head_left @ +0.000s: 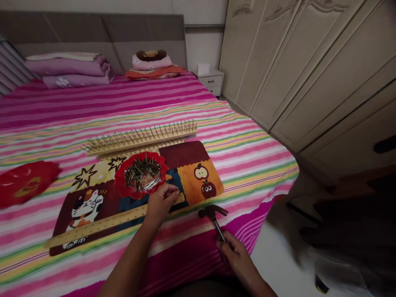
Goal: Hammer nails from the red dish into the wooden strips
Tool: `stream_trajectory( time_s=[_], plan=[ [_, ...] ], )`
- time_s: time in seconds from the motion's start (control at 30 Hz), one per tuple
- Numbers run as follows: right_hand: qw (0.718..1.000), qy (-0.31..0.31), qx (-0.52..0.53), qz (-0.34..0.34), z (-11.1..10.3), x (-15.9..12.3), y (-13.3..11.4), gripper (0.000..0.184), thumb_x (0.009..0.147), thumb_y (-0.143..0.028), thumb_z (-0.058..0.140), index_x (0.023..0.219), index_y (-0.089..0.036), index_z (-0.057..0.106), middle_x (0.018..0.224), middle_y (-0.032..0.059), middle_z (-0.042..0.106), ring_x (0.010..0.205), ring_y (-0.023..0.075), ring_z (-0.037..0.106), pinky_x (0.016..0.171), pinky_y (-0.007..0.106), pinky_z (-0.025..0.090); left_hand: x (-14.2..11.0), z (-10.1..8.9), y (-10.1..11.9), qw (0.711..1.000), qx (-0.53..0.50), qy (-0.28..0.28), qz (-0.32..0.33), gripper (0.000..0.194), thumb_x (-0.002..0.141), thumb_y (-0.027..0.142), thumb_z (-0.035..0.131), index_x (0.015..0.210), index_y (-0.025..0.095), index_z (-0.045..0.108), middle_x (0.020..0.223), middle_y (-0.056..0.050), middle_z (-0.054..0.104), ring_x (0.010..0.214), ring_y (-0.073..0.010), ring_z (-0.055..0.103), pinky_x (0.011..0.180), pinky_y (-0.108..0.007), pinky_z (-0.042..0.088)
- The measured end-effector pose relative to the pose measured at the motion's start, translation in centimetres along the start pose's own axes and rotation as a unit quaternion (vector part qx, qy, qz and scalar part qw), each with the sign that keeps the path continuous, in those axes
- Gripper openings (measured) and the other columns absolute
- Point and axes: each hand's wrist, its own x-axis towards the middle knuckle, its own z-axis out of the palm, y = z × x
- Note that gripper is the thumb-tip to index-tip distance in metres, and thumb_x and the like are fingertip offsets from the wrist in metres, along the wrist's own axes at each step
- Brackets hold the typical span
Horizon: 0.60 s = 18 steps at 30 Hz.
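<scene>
My right hand [232, 248] grips a claw hammer [218, 225] by its handle, with the head raised near the mat's front right corner. My left hand [162, 202] is pinched closed over the right end of a wooden strip [102, 222] dotted with small holes. Whatever sits between those fingertips is too small to make out. Just beyond this hand, a red scalloped dish [119, 181] holds a heap of metal nails [140, 171]. Both strip and dish lie on a patterned mat [192, 152] with cat and apple pictures.
Behind the dish lie wooden strips [142, 142] bristling with upright nails. A second red dish [29, 181] is at the left on the striped bed [247, 161]. Folded bedding [71, 68] rests near the headboard. Wardrobes [278, 62] line the right side, beside a nightstand [213, 81].
</scene>
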Motion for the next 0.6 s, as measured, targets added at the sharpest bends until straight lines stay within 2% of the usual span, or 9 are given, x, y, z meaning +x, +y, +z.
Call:
stream_trajectory(
  time_s=[0.1, 0.23, 0.33, 0.5, 0.6],
  plan=[
    [1.0, 0.016, -0.001, 0.001, 0.0, -0.1, 0.4, 0.023, 0.075, -0.038, 0.057, 0.064, -0.021, 0.046, 0.05, -0.0093, 0.033, 0.045, 0.0072, 0.03, 0.045, 0.02, 0.023, 0.1, -0.1, -0.1, 0.999, 0.028, -0.007, 0.02, 0.022, 0.063, 0.038, 0.06, 0.072, 0.018, 0.061, 0.053, 0.005, 0.053, 0.048, -0.0083, 0.045, 0.047, -0.019, 0.035],
    [1.0, -0.001, -0.007, 0.001, 0.0, -0.2, 0.8, 0.025, 0.076, -0.041, 0.057, 0.066, -0.02, 0.047, 0.049, -0.0102, 0.032, 0.041, 0.0059, 0.027, 0.042, 0.02, 0.021, 0.1, -0.2, -0.4, 0.997, 0.061, 0.0, 0.048, 0.021, 0.067, 0.038, 0.057, 0.073, 0.019, 0.061, 0.05, 0.006, 0.049, 0.046, -0.0081, 0.042, 0.045, -0.019, 0.032],
    [1.0, -0.002, 0.01, 0.009, 0.5, -0.5, 0.2, 0.026, 0.076, -0.043, 0.056, 0.067, -0.02, 0.046, 0.049, -0.0108, 0.032, 0.039, 0.0048, 0.025, 0.039, 0.019, 0.019, 0.0, -0.1, -0.6, 0.993, 0.101, 0.003, 0.065, 0.018, 0.068, 0.036, 0.055, 0.073, 0.02, 0.061, 0.049, 0.006, 0.049, 0.046, -0.0086, 0.042, 0.047, -0.02, 0.033],
    [0.999, 0.003, 0.02, 0.025, 1.7, -1.4, -3.9, 0.028, 0.08, -0.048, 0.05, 0.074, -0.02, 0.049, 0.048, -0.0103, 0.036, 0.036, 0.0045, 0.024, 0.036, 0.018, 0.017, 0.0, 0.3, -1.2, 0.98, 0.165, 0.009, 0.115, 0.014, 0.071, 0.031, 0.053, 0.074, 0.022, 0.063, 0.061, 0.003, 0.059, 0.055, -0.0105, 0.051, 0.056, -0.022, 0.038],
    [0.999, 0.015, -0.041, -0.028, 2.2, -1.8, -7.1, 0.031, 0.083, -0.047, 0.046, 0.088, -0.018, 0.057, 0.054, -0.0067, 0.044, 0.041, 0.0067, 0.034, 0.039, 0.019, 0.026, 0.0, 0.5, -1.6, 0.972, 0.186, 0.013, 0.145, 0.014, 0.073, 0.029, 0.052, 0.075, 0.022, 0.064, 0.071, 0.001, 0.064, 0.064, -0.0119, 0.056, 0.061, -0.023, 0.04]
  ],
)
